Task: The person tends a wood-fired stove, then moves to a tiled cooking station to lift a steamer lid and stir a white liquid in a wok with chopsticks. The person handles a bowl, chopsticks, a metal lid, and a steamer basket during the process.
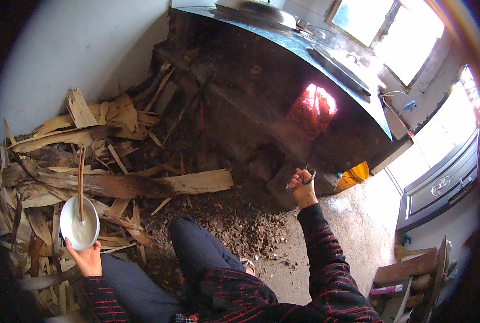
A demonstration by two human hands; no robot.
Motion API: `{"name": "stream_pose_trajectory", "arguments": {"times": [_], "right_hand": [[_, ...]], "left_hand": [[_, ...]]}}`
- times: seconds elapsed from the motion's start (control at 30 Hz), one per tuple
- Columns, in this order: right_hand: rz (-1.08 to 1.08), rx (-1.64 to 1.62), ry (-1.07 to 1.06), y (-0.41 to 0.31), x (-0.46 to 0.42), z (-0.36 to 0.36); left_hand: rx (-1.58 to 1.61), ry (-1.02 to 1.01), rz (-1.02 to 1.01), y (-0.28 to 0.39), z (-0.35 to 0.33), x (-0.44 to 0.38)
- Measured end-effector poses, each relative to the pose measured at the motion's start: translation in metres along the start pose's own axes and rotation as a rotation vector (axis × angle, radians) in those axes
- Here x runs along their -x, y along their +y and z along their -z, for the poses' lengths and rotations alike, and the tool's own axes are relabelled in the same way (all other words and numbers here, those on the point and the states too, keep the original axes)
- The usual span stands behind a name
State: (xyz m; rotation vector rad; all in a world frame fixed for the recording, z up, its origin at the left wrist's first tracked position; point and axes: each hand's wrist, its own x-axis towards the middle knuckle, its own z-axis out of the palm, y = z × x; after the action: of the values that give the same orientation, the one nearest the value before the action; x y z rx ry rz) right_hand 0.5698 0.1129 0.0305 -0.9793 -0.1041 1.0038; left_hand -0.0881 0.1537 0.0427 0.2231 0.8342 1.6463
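My left hand (87, 258) holds a white bowl (65, 220) at the lower left, with a whitish liquid (82, 234) in it. A pair of wooden chopsticks (81, 173) stands in the bowl. My right hand (302, 185) is closed around the handles of metal fire tongs or similar (313, 176), whose far part is lost in the dark. The hand is in front of a dark stove, below its glowing fire opening (320, 101).
Split firewood (199, 181) and bark lie heaped at the left, by the wall. Dry leaves (240, 230) cover the floor ahead. The stove's tiled top (304, 52) bears lidded pans and steam. A yellow bucket (355, 173) stands right of the stove; wooden stools (409, 268) lie at lower right.
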Motion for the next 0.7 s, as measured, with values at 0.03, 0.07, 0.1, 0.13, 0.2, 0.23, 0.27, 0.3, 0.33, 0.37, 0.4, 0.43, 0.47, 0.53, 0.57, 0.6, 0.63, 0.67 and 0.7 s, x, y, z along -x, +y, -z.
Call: {"name": "stream_pose_trajectory", "arguments": {"times": [0.03,0.07,0.1,0.13,0.2,0.23,0.27,0.3,0.33,0.37,0.4,0.43,0.47,0.53,0.57,0.6,0.63,0.67,0.7], "right_hand": [[-0.006,-0.025,-0.015,0.004,0.01,-0.007],[0.01,-0.037,-0.007,0.009,0.02,-0.014],[0.0,-0.053,-0.026,0.011,0.028,-0.017],[-0.01,-0.07,-0.044,0.014,0.034,-0.019],[-0.006,-0.096,-0.042,0.019,0.049,-0.03],[-0.019,-0.111,-0.06,0.018,0.054,-0.035],[-0.033,-0.126,-0.077,0.018,0.058,-0.039],[-0.041,-0.138,-0.093,0.016,0.061,-0.041],[-0.037,-0.123,-0.084,0.013,0.062,-0.043],[-0.043,-0.117,-0.083,0.012,0.06,-0.04],[-0.048,-0.112,-0.085,0.008,0.058,-0.038],[-0.054,-0.106,-0.088,0.006,0.057,-0.037],[-0.061,-0.114,-0.082,0.005,0.056,-0.036],[-0.081,-0.13,-0.069,0.004,0.059,-0.04],[-0.093,-0.135,-0.096,0.005,0.056,-0.038],[-0.103,-0.14,-0.121,0.005,0.053,-0.036],[-0.113,-0.145,-0.146,0.006,0.051,-0.034],[-0.097,-0.13,-0.104,0.005,0.049,-0.033],[-0.083,-0.116,-0.062,0.004,0.05,-0.039]], "left_hand": [[0.004,0.001,-0.001,0.0,0.001,0.0],[0.008,0.003,-0.001,0.0,0.002,-0.001],[0.005,-0.002,0.002,0.0,0.002,-0.001],[0.003,-0.007,0.005,0.0,0.003,-0.002],[0.0,-0.016,0.009,0.0,0.005,-0.003],[-0.001,-0.02,0.009,0.0,0.008,-0.004],[-0.002,-0.024,0.008,0.001,0.009,-0.004],[0.006,-0.019,0.007,0.0,0.01,-0.004],[0.013,-0.014,0.006,0.001,0.01,-0.004],[0.02,-0.009,0.004,0.001,0.01,-0.004],[0.023,-0.011,0.008,0.0,0.01,-0.004],[0.027,-0.012,0.011,0.0,0.01,-0.005],[0.03,-0.014,0.015,0.0,0.01,-0.005],[0.026,-0.027,0.015,0.001,0.014,-0.006],[0.024,-0.034,0.015,0.001,0.015,-0.006],[0.03,-0.027,0.013,0.001,0.015,-0.006],[0.035,-0.019,0.011,0.001,0.014,-0.006],[0.041,-0.012,0.009,0.0,0.013,-0.006],[0.037,-0.011,0.008,0.001,0.013,-0.005]]}}
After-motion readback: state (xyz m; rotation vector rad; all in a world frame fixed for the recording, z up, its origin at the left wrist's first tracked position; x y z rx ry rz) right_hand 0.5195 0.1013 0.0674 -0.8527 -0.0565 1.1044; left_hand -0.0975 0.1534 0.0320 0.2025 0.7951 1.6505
